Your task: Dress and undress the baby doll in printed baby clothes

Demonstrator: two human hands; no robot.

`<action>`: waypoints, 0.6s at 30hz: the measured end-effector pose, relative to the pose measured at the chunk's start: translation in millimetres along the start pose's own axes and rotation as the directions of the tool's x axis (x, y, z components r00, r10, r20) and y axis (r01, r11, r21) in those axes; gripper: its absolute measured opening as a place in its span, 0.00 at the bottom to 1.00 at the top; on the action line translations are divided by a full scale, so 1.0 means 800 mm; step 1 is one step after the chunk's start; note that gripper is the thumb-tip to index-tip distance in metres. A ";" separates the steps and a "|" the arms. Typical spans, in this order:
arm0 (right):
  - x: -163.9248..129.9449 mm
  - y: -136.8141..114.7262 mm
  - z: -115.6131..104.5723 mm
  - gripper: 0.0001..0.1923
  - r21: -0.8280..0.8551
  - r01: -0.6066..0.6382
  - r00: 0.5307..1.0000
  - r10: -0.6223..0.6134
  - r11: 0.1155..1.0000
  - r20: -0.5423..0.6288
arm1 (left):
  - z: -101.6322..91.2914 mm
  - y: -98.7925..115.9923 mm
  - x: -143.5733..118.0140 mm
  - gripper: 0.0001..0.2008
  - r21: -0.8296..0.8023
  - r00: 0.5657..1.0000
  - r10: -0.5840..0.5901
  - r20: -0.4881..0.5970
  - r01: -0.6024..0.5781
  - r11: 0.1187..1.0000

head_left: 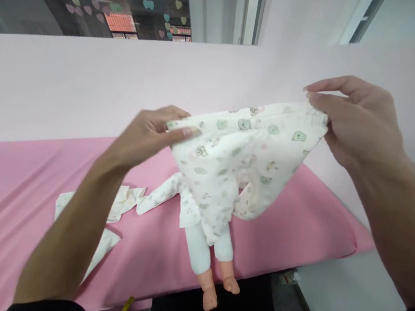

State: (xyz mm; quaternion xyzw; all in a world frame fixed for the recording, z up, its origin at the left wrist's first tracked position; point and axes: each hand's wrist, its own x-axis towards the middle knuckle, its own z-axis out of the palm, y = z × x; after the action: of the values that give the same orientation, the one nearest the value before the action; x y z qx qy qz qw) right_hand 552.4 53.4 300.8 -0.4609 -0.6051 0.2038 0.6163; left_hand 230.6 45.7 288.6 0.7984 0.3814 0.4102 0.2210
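My left hand (149, 135) and my right hand (353, 121) hold up a small cream baby garment (241, 155) printed with little animals, each pinching one edge of it so that it hangs spread between them. Under the garment a baby doll (210, 250) lies on its back on a pink padded surface (15, 191). The doll's white-clad legs and bare feet point toward me, over the near edge. Its head and upper body are hidden behind the held garment. One printed sleeve (160, 195) stretches out to the doll's left.
Another piece of printed cream cloth (115, 215) lies on the pink surface left of the doll. A pale pink wall runs behind the surface, with a dark window above it. A white floor or ledge (341, 300) lies at the lower right.
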 end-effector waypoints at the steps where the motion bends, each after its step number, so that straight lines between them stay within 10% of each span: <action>1: 0.000 0.000 -0.001 0.06 0.017 -0.023 1.000 0.023 1.000 0.008 | -0.008 0.003 0.003 0.12 -0.050 0.998 0.000 -0.055 -0.003 0.999; 9: -0.019 -0.010 0.007 0.07 0.072 -0.020 0.994 0.013 0.997 0.105 | -0.020 0.020 0.012 0.06 -0.185 0.997 -0.019 -0.077 0.005 0.983; 18: -0.038 -0.004 -0.017 0.09 -0.252 -0.029 0.940 0.112 0.967 0.322 | -0.017 0.023 -0.022 0.10 0.002 0.999 -0.032 0.004 0.032 0.999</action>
State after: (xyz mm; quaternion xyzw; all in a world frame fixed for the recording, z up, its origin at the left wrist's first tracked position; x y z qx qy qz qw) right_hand 558.4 23.1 288.7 -0.5134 -0.7039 0.2254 0.4360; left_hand 220.5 21.0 299.7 0.7932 0.3942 0.4046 0.2276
